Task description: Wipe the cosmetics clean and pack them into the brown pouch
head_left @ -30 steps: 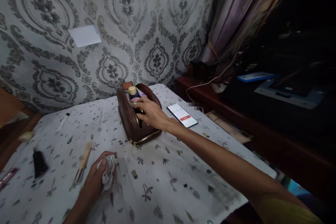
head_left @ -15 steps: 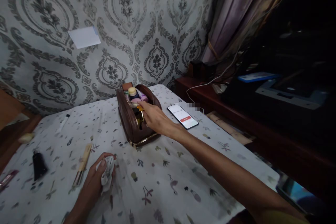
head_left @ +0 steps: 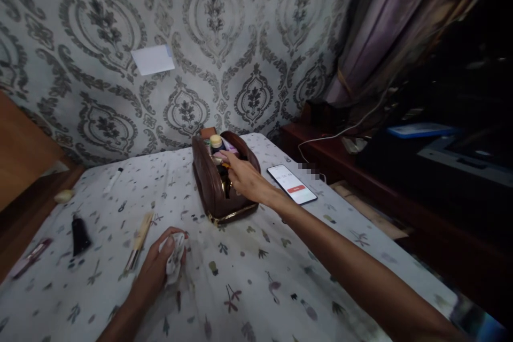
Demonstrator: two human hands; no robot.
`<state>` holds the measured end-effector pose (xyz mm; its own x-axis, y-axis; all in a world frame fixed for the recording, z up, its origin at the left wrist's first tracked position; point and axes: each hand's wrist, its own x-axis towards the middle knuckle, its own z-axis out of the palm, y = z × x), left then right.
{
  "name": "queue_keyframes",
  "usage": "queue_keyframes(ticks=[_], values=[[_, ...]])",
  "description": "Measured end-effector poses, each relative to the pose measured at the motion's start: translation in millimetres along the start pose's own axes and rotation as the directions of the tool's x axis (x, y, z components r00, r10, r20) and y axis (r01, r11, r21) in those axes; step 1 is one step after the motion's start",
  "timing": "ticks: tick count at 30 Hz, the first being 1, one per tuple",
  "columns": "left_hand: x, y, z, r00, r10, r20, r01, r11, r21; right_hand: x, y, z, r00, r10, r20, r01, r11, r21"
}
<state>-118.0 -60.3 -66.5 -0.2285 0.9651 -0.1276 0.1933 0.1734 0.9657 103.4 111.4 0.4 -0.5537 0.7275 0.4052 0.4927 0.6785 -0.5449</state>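
White cloth with plant print over flat surface, lower frame. Open brown bag standing at centre. Lit phone, right of centre, near bag. Left side: slim white stick with dark cap, black tube, pinkish object, pale slender item.

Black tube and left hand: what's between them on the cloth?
Head view: a slim beige-and-metallic item lies between the black tube and the left hand, nearer the hand.
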Motion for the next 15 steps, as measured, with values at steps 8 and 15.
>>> queue_keyframes(ticks=[8, 15], values=[[-2.5, 6.2, -6.2, 0.985, 0.08, 0.156, -0.077, 0.997, -0.024, -23.7, -30.6, 5.7, 0.895, -0.151, -0.419, 0.167, 0.986, 0.001], [0.0, 19.3, -22.4, 0.956, 0.283, 0.073, -0.292, 0.923, 0.25, -58.2, -80.1, 66.7, 0.884, -0.319, -0.342, 0.398, 0.897, 0.194]])
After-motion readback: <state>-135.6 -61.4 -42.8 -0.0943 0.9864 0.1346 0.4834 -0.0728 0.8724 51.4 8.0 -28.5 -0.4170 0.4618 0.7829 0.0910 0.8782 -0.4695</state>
